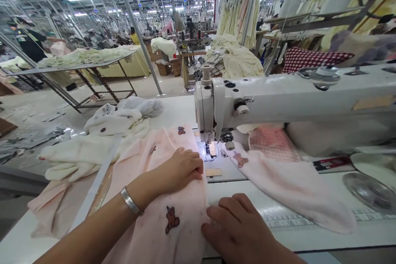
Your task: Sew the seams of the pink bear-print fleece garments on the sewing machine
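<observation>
Pink fleece fabric point(185, 239) with small brown bear prints lies over the table, left of a white sewing machine point(278, 99). On its upper part rests my left hand point(181, 169), wearing a silver bracelet, fingers curled closed at the fabric's right edge near the needle area. Lower down, my right hand point(235, 227) is closed too, with thumb and fingertips pinching the same edge. The presser foot point(210, 148) stands lit and beside the fabric, not on it. Another pink piece point(287, 185) with a bear print lies right of the needle.
White fleece pieces point(102, 144) are heaped at the left of the table. A ruler strip point(297, 222) runs along the front right, near a round metal dish point(368, 192). Behind stand a fabric-covered table point(89, 57), a pile of cream cloth point(238, 57) and a person point(29, 41).
</observation>
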Demonstrator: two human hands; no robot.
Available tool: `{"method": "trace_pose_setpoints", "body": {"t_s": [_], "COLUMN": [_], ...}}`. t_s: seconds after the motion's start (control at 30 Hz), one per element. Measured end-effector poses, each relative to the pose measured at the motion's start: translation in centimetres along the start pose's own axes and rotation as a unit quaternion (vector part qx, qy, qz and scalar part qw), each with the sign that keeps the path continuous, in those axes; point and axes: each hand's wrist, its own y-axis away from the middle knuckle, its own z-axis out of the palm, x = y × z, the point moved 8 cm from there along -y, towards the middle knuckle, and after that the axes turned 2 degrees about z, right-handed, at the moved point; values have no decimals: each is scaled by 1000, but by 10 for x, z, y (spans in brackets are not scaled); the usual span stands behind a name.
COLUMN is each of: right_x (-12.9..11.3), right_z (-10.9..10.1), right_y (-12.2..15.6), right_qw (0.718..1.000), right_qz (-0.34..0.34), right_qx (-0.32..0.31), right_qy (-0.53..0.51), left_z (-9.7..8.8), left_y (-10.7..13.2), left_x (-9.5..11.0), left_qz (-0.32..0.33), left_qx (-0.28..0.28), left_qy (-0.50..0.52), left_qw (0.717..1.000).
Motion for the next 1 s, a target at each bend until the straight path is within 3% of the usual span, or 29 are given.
{"method": "trace_pose_setpoints", "body": {"t_s": [0.13,0.3,0.4,0.5,0.63,0.8,1.0], "right_x": [3,5,6,8,12,33,48], "right_z": [14,21,16,16,20,28,29], "right_y": [4,8,8,7,4,-9,-14], "right_qw": [999,995,997,997,996,995,994], "right_qz": [-3,-6,-7,-19,-46,-26,-32], "right_qx": [-54,-93,-77,-71,-68,-99,-100], "right_qy": [-2,-21,-25,-24,-16,7,3], "left_z": [-4,-9,10,24,27,16,7], "left_y": [-13,-20,-3,25,45,24,5], "left_x": [-1,20,33,40,27,4,-4], "left_qz": [-31,-99,-127,-100,-52,-24,-2], "left_qx": [-10,25,18,66,115,137,141], "left_qy": [-30,-94,-96,-80,-31,-6,-2], "left_qw": [999,990,987,990,992,990,990]}}
